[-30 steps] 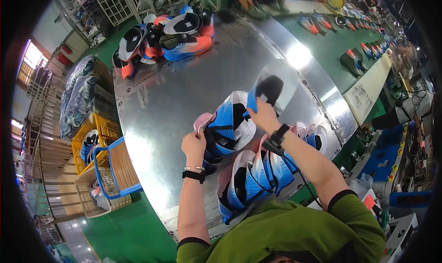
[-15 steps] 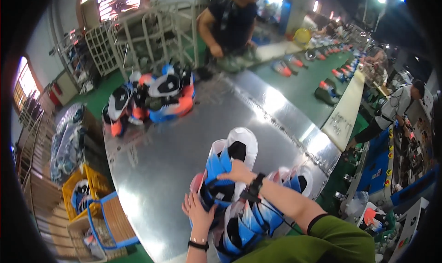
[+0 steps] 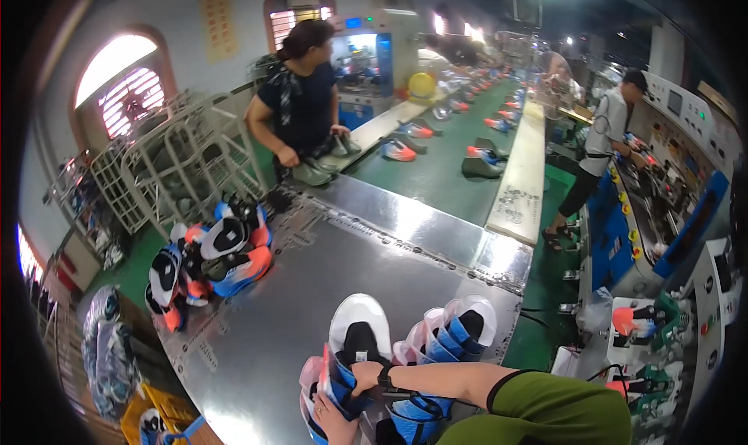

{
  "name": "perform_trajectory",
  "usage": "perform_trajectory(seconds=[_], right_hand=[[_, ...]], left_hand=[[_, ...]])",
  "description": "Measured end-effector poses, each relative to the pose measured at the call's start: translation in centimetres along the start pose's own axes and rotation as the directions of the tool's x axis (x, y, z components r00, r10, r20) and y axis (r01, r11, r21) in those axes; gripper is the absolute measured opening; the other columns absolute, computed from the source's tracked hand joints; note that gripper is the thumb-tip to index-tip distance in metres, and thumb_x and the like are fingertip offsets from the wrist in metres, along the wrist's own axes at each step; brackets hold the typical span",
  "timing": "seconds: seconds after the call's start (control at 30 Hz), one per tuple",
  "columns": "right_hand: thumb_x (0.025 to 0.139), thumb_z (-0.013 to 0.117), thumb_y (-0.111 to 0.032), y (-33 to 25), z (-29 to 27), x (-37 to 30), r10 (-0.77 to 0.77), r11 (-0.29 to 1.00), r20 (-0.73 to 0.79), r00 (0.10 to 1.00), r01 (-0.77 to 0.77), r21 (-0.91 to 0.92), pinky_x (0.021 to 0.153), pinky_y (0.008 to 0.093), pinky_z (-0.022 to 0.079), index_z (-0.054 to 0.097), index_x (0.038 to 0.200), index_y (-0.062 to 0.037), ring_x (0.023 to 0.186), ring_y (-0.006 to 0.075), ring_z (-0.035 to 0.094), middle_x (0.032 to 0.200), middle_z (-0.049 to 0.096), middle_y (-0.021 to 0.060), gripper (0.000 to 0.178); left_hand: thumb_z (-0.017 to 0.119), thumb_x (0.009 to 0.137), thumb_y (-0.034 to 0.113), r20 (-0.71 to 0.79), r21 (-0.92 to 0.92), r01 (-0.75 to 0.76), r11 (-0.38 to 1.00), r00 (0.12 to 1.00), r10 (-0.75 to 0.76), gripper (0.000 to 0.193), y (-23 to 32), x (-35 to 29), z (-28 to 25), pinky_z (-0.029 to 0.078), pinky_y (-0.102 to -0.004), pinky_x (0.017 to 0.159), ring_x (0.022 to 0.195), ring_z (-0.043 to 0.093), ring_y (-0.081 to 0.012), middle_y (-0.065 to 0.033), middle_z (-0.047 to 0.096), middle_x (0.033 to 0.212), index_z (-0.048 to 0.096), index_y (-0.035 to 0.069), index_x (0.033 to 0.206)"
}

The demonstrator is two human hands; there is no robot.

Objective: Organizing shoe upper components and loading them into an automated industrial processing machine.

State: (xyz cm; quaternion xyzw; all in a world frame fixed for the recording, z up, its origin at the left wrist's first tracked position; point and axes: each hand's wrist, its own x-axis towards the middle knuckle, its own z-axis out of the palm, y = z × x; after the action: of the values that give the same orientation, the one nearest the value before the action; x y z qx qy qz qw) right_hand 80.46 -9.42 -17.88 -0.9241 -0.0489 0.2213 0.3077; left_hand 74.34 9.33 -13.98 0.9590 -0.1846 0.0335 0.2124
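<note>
In front of me, near the table's front edge, stand several blue, white and pink shoe uppers. My right hand [image 3: 368, 378] reaches into the opening of one blue shoe upper [image 3: 336, 383], its fingers closed on the edge and partly hidden. My left hand [image 3: 335, 423] lies against the near side of the same upper, its fingers curled round it. Just beyond my hands, a white and black part [image 3: 360, 328] sticks up. Another row of uppers [image 3: 452, 332] stands close together to the right, partly behind my right forearm.
A heap of orange, blue and black shoes [image 3: 210, 262] sits on the metal table [image 3: 304, 289] at left. Past it, a person [image 3: 300, 102] handles grey-green shoe forms. A green conveyor [image 3: 444, 180] carries shoes away. Machines and another worker [image 3: 615, 126] stand at right; a yellow crate [image 3: 167, 406] at lower left.
My view has tilted up, so the table and uppers sit lower in the picture. My left hand, earlier spread beside the upper, now curls against it; my right hand has gone into its opening.
</note>
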Motion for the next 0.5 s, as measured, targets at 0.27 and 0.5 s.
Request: perform_trajectory(seconds=[0.27,0.5], right_hand=[[0.049,0.074,-0.029,-2.2,-1.2,-2.6,-0.149,0.98,-0.262,0.953,0.178,0.089,0.07,0.0391,0.048,0.063,0.09,-0.004,0.078,0.0338,0.06,0.08,0.062,0.0194,0.05],[0.06,0.071,-0.031,-2.4,-13.6,-13.0,-0.213,0.974,-0.562,0.799,0.216,-0.063,0.087,0.0371,0.039,0.057,0.11,-0.0073,0.085,0.0329,0.058,0.086,0.063,0.0169,0.057]], left_hand=[[0.077,0.054,0.035,0.159,-0.085,0.105,0.991,0.983,-0.091,0.098,2.0,2.5,-3.3,0.017,-0.0394,0.106,0.126,0.027,-0.0348,-0.0219,0.038,0.13,0.029,0.001,0.132],[0.08,0.047,0.023,-0.26,-0.41,-0.134,0.902,0.965,0.025,0.089,4.4,5.3,-2.4,0.03,-0.0445,0.095,0.112,0.04,-0.0373,-0.0222,0.041,0.123,0.04,-0.001,0.123]])
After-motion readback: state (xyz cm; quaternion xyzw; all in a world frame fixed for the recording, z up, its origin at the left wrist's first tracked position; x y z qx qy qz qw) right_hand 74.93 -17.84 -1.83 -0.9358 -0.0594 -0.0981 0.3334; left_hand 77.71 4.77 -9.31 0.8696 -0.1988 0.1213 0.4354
